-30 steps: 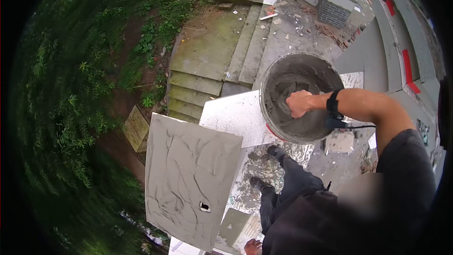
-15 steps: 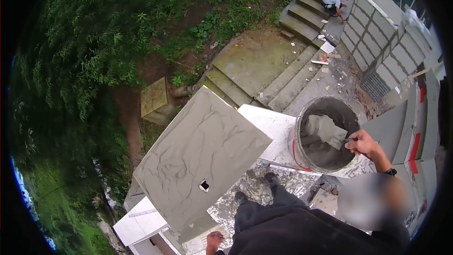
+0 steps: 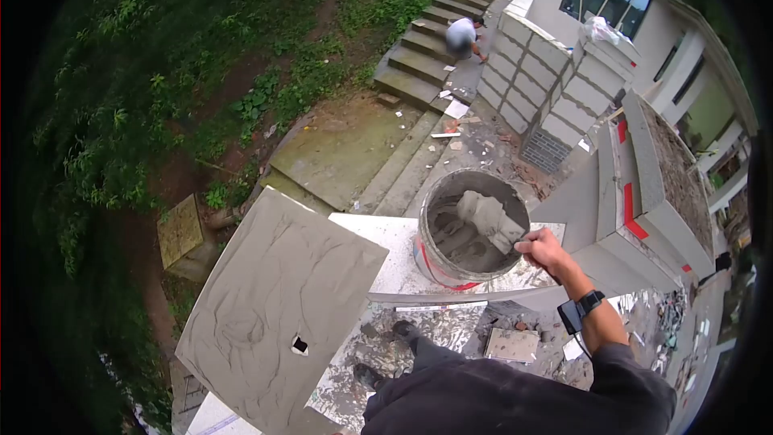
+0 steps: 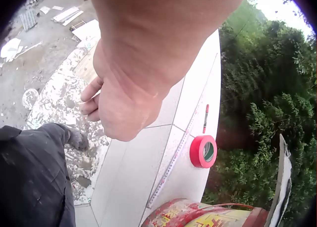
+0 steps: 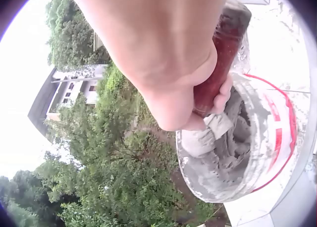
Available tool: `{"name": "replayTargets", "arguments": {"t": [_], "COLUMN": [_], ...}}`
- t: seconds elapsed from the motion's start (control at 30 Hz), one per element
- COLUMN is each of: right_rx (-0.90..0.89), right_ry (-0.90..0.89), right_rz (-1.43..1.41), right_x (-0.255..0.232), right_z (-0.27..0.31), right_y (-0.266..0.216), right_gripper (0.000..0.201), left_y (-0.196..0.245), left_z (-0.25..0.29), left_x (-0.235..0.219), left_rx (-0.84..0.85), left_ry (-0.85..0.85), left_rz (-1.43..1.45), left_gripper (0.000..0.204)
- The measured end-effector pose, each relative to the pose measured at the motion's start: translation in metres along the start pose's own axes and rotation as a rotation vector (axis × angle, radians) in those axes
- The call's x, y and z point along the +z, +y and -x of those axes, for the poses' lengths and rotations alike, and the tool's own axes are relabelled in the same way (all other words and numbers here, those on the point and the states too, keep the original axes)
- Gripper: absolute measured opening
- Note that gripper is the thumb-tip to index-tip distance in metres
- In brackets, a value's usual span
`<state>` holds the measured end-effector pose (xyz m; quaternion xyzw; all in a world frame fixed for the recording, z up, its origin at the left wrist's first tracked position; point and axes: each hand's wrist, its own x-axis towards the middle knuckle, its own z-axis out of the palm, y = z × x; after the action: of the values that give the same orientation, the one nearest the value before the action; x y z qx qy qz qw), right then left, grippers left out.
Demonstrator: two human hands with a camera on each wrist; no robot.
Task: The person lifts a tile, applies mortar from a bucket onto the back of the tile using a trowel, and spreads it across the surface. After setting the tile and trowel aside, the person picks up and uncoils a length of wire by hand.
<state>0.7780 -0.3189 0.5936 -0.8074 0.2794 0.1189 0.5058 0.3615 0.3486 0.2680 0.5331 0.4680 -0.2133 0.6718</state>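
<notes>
- The grip: the right hand (image 3: 543, 250) is closed round a reddish handle (image 5: 222, 63) at the rim of the bucket (image 3: 436, 262); the left hand (image 4: 126, 108) has loosely bent fingers with nothing visible in them, its place from the bucket unclear.
- The slab (image 3: 274, 298) lies to the person's left of the bucket. Its upper face looks coated nearly edge to edge, yet swirled and ridged rather than level; whether that coat is complete cannot be told.
- The bucket stands on a white panel (image 3: 394, 270), with wet mortar (image 3: 471, 259) inside, so the supply seems far from used up.
- A thick load (image 3: 489, 216) of it sits in the bucket's mouth, beside the right hand, not on the slab.
- The red tape roll (image 4: 198, 151) and, smaller, the marker (image 4: 206, 119) lie apart from both hands; their place from the bucket is unclear.
</notes>
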Motion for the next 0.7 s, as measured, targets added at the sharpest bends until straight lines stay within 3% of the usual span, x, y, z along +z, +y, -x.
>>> {"name": "replayTargets", "arguments": {"t": [0.07, 0.17, 0.2, 0.23, 0.37, 0.43, 0.5, 0.7], "right_rx": [0.076, -0.074, -0.035, 0.010, 0.074, 0.087, 0.122, -0.008], "right_ry": [0.030, 0.127, 0.147, 0.134, 0.110, 0.105, 0.097, 0.117], "right_rz": [-0.192, 0.088, 0.091, -0.061, -0.147, -0.140, -0.347, -0.215], "right_x": [0.008, 0.009, 0.013, 0.018, 0.025, 0.029, 0.030, 0.033], "right_z": [0.012, 0.014, 0.025, 0.028, 0.032, 0.034, 0.038, 0.052], "right_y": [0.009, 0.025, 0.015, 0.017, 0.013, 0.010, 0.016, 0.001], "right_gripper": [0.022, 0.028, 0.029, 0.029, 0.025, 0.023, 0.021, 0.023], "left_y": [-0.013, -0.013, -0.012, -0.014, -0.018, -0.005, -0.006, 0.022], "left_z": [-0.007, 0.017, 0.002, -0.014, -0.005, -0.018, -0.017, -0.019], "left_x": [0.003, -0.027, -0.034, -0.038, -0.064, -0.055, -0.046, -0.027], "left_rx": [-0.049, 0.034, 0.038, 0.041, 0.019, 0.037, 0.033, 0.031], "left_ry": [-0.029, 0.031, -0.017, -0.066, -0.106, -0.101, -0.082, -0.003], "left_rz": [0.037, 0.053, 0.011, -0.027, -0.149, -0.202, -0.241, -0.375], "left_gripper": [0.024, 0.031, 0.032, 0.032, 0.032, 0.032, 0.031, 0.029]}}
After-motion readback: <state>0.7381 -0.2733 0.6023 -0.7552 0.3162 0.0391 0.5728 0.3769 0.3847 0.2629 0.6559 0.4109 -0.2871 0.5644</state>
